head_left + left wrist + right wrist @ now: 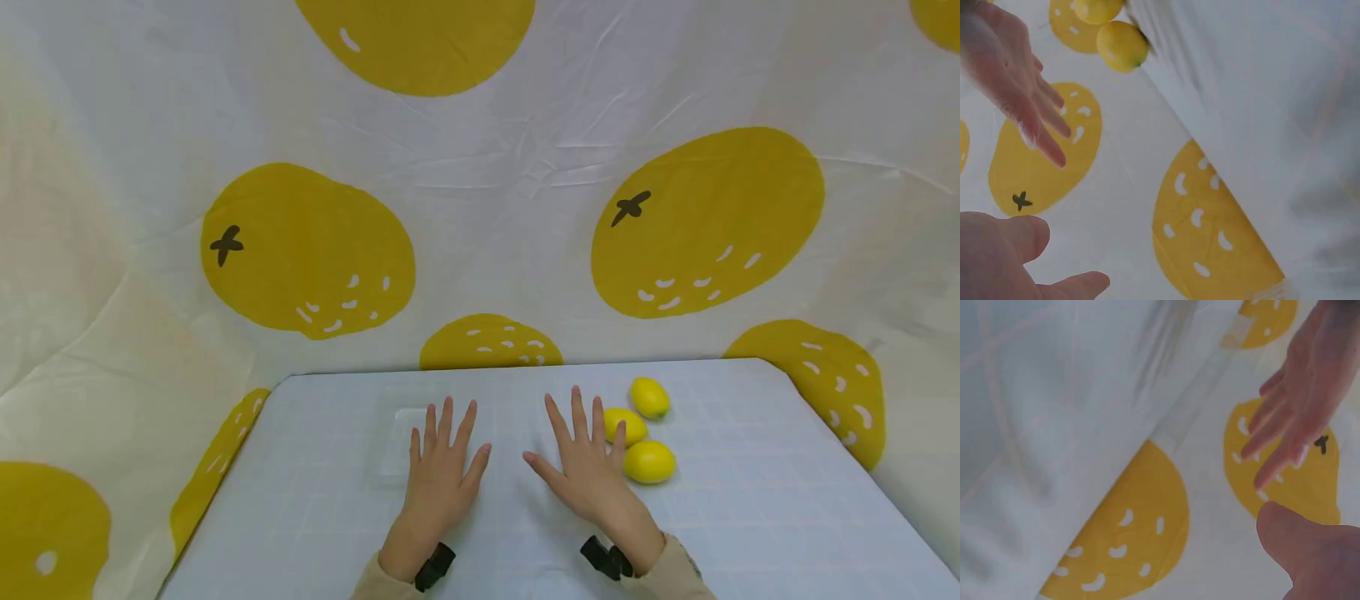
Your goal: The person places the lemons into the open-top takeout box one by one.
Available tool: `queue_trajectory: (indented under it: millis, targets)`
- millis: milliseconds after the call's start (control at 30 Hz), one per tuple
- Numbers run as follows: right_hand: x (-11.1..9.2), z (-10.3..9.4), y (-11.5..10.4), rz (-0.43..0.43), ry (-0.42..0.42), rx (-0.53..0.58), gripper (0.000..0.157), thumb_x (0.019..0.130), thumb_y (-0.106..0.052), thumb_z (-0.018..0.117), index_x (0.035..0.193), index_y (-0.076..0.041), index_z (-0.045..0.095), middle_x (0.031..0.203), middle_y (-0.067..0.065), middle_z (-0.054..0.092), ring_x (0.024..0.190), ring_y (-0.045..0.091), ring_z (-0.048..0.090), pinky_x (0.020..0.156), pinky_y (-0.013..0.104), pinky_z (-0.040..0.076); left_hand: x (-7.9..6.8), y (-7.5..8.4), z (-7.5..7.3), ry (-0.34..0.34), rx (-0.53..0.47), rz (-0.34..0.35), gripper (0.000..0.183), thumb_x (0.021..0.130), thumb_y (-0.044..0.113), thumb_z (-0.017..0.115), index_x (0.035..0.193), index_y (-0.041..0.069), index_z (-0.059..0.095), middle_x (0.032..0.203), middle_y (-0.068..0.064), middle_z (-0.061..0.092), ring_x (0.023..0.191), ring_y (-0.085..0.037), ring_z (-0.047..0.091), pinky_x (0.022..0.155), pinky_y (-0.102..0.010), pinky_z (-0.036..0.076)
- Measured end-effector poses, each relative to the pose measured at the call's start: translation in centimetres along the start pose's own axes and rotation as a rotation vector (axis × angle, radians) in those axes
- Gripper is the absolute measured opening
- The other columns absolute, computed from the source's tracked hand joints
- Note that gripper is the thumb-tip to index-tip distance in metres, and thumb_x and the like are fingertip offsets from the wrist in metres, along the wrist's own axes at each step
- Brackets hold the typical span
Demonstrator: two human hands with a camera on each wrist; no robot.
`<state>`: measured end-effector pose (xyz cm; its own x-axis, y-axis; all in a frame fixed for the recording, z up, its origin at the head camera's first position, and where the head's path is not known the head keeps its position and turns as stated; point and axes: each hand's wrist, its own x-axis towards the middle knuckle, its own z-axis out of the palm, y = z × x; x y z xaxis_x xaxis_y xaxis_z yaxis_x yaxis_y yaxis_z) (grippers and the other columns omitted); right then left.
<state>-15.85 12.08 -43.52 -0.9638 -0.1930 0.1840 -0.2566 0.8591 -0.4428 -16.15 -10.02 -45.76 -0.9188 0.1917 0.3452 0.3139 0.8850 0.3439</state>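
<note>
In the head view, the left hand and right hand are spread wide over the pale counter, backs upward, fingers straight and fanned, neither holding anything. Three yellow lemons sit to the right. The back lemon points its greenish tip toward the front and slightly right, its long axis running the same way. The middle lemon lies mostly left to right, partly covered by the right hand's little finger; whether they touch cannot be told. The front lemon also has its long axis roughly crosswise. A clear tray lies flat beyond the left hand, which overlaps its right part. Whether the black wrist devices carry lettering cannot be made out.

In the left wrist view, two lemons show at the top edge, the fuller one with a green tip aimed down and right. Both hands reach in from the left, fingers extended.

In the right wrist view, both hands enter from the right, grasping nothing; the tray's clear edge shows near the top.
</note>
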Motion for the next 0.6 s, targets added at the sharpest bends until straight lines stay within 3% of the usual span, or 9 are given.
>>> queue_trajectory:
  millis: [300, 467, 600]
  targets:
    - [1.2, 0.3, -1.8, -0.014, -0.013, 0.060, 0.082, 0.097, -0.055, 0.053, 0.160, -0.017, 0.017, 0.164, 0.020, -0.007, 0.146, 0.047, -0.012, 0.105, 0.073, -0.012, 0.5, -2.0, -2.4, 0.045, -0.042, -0.071, 0.064, 0.103, 0.045, 0.046, 0.157, 0.017, 0.029, 0.162, -0.019, 0.018, 0.148, -0.045, 0.007, 0.110, -0.072, 0.010]
    - [1.8, 1.1, -2.3, -0.036, 0.012, 0.097, 0.081, 0.098, -0.052, 0.052, 0.160, -0.017, 0.014, 0.163, 0.020, -0.008, 0.147, 0.046, -0.011, 0.106, 0.072, -0.012, 0.8, -4.2, -3.7, 0.033, -0.062, -0.152, 0.065, 0.104, 0.047, 0.041, 0.158, 0.016, 0.023, 0.162, -0.022, 0.014, 0.148, -0.046, 0.003, 0.109, -0.073, 0.006]
    - [2.2, 1.9, -2.6, -0.073, 0.052, 0.191, 0.079, 0.099, -0.046, 0.055, 0.159, -0.014, 0.016, 0.163, 0.020, -0.008, 0.147, 0.046, -0.009, 0.106, 0.072, -0.010, 1.0, -6.4, -4.8, 0.015, -0.107, -0.224, 0.066, 0.105, 0.048, 0.038, 0.159, 0.015, 0.020, 0.163, -0.022, 0.010, 0.148, -0.045, -0.003, 0.109, -0.073, 0.003]
